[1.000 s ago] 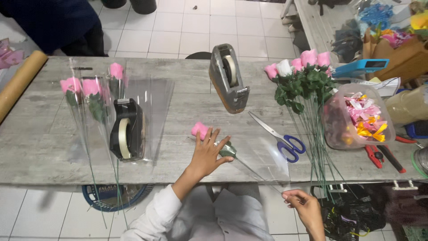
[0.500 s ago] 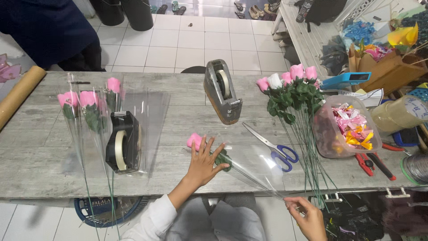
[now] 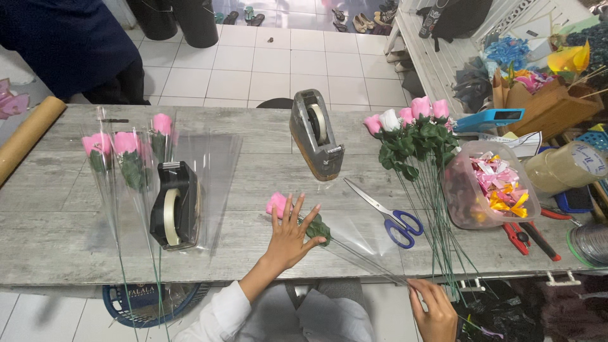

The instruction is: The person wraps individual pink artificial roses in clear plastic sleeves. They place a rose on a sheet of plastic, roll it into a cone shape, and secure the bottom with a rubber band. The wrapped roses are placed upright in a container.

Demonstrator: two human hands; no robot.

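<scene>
**Wrapping a single pink rose, hands spread wide apart**

Far off to the left of the left hand, a brown paper roll [image 3: 26, 140] is lying at an angle on the grey wood-look surface [image 3: 253, 190]. Next, still left of that hand, three wrapped pink roses [image 3: 126, 149] are lying in clear sleeves, and a black tape dispenser [image 3: 174, 206] is sitting on top of the sleeves, pinning them down.

The left hand [image 3: 290, 235] is lying flat and open, fingers fanned out, pressing on a single pink rose [image 3: 277, 204] right where the bloom meets the green leaves. The bloom is poking out just above-left of the fingertips. The rose's thin stem is running down to the right over a clear cellophane sheet [image 3: 354, 231] toward the right hand [image 3: 436, 307], which is sitting at the near edge of the surface, fingers curled and pinching what looks like the stem end or the sheet's tip; can't tell which.

Beyond the left hand, a grey tape dispenser [image 3: 316, 136] is standing upright. Between the two hands and a bit further back, blue-handled scissors [image 3: 387, 212] are lying closed. Above the right hand, a bunch of loose roses [image 3: 411, 126] is fanning out, stems hanging over the near edge. Right of that, a clear tub of ribbons [image 3: 494, 187] and red pliers [image 3: 522, 235] are sitting.
</scene>
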